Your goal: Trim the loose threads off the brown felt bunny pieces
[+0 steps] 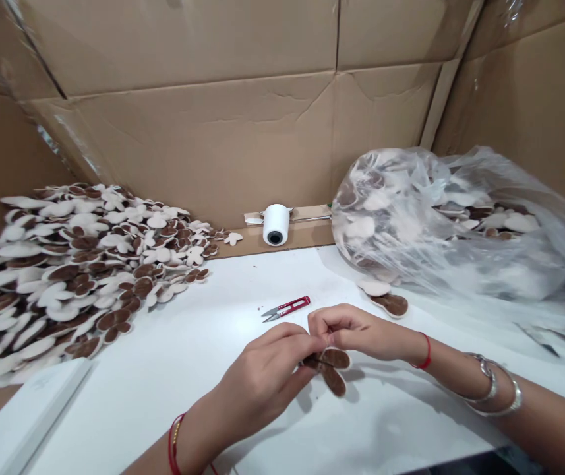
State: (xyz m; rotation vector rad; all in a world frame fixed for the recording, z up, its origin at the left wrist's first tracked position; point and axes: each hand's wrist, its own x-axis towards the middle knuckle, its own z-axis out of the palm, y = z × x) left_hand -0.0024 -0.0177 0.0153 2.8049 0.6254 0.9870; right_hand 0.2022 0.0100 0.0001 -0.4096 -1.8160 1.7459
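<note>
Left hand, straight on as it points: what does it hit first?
The right hand. Its fingers sit at the fingertips of the left hand, touching or nearly so; depth is hard to judge from this view.

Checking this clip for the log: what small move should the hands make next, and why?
Probably the right hand should let go and pick up the red-handled thread snips, while the left hand holds the brown-and-cream petal-shaped piece. Both hands pinch that piece at its centre, and the snips lie just beyond them.
</note>
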